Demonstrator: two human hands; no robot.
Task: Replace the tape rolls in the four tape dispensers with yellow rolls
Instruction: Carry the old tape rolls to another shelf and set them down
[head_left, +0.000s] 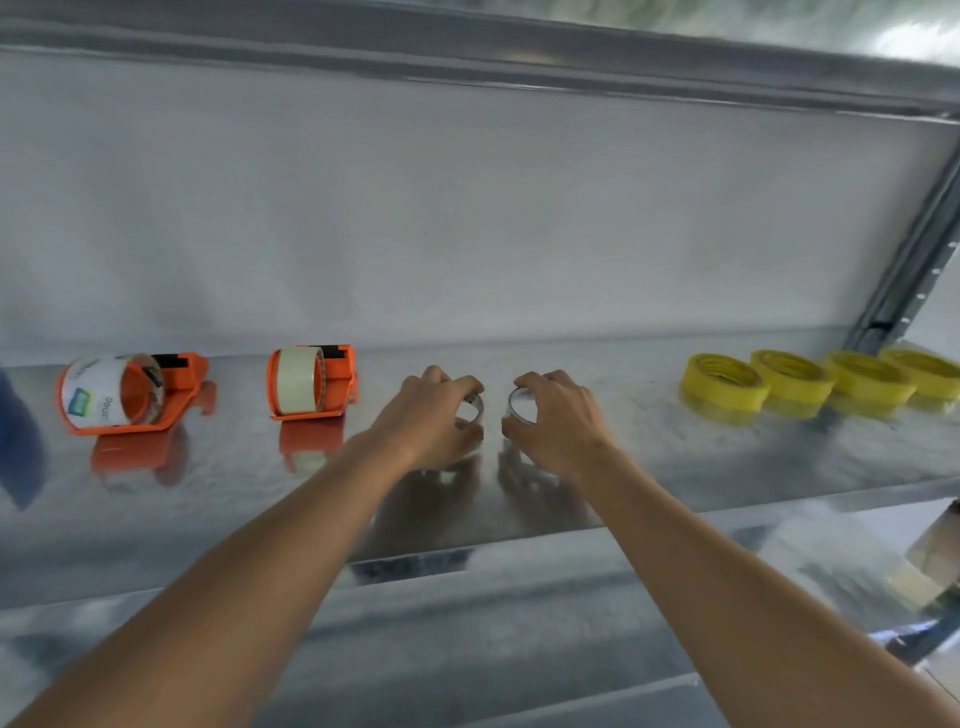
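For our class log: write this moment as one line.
left hand grips clear roll | right hand grips second | yellow rolls untouched

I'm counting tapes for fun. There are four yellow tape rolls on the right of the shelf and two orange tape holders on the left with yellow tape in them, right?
Almost. The head view shows four yellow rolls right, but both orange holders hold clear tape, not yellow.

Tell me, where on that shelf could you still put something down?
Bare metal lies between the right hand and the yellow rolls, and along the shelf front edge. It's tighter between the orange dispensers and the left hand.
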